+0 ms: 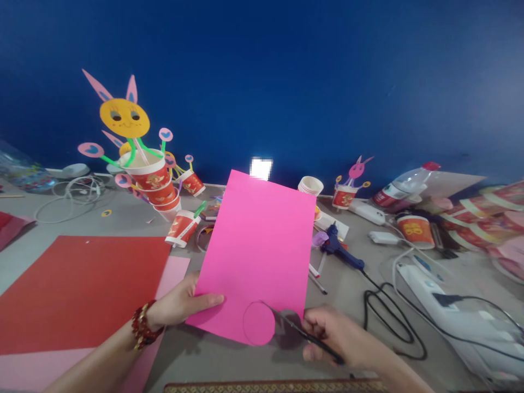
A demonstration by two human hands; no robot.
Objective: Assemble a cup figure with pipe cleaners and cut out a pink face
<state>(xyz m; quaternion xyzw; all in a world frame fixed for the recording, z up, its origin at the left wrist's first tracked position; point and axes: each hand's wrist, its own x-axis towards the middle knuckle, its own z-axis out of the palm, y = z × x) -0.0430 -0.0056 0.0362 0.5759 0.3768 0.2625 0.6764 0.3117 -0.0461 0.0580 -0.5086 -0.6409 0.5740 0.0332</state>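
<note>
And there's the deep blue wall (229, 82), filling the view behind the grey tabletop (339, 289), paler towards its right edge! Down at the near edge runs a brown patterned strip (270, 387), and a soft sheen falls across the tabletop's left side.

Craft workspace with paper cups (415, 231), glue gun (343, 252)

On the table (229, 368), the stacked cups (153, 183) stand behind the flat sheet (82, 295), which overlaps the under-sheet (178, 273) at left. The paper (262, 240) is in the middle, the scissors (303, 333) at its lower right. Right of it lies the glue gun (344, 254), then the power strip (450, 316); behind that, seemingly tilted, is the bottle (403, 188).
</note>
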